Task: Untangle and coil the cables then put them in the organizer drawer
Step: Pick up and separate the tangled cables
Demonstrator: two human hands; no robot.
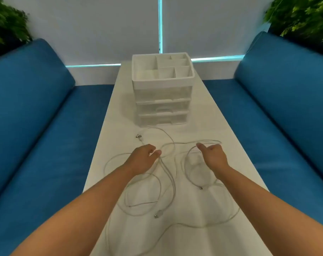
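Left hand (143, 156): palm down over the tangle, fingers curled, fingertips (157, 153) pinched at a crossing of strands; appears closed on a strand, though the blur leaves the grip uncertain. Likely placed there to pin the crossing while the other side is worked.

Right hand (213, 156): palm down, thumb extended toward the centre, fingers loosely curled over the top of a loop. Whether a strand is actually held cannot be told. Probably positioned to lift that loop free.

White cables (168, 182): spread loose on the bench (208, 117) between and below both hands, in several overlapping loops, not yet coiled. One connector (157, 215) lying near the lower centre, another connector end (138, 136) just beyond the left hand, toward the organizer.

Organizer (162, 106): white and clear, standing farther along the bench, well apart from the hands. Open divided tray on top; drawers below all shut, so a drawer remains to be opened before stowing.

Blue seats (37, 117) flanking the bench on both sides.
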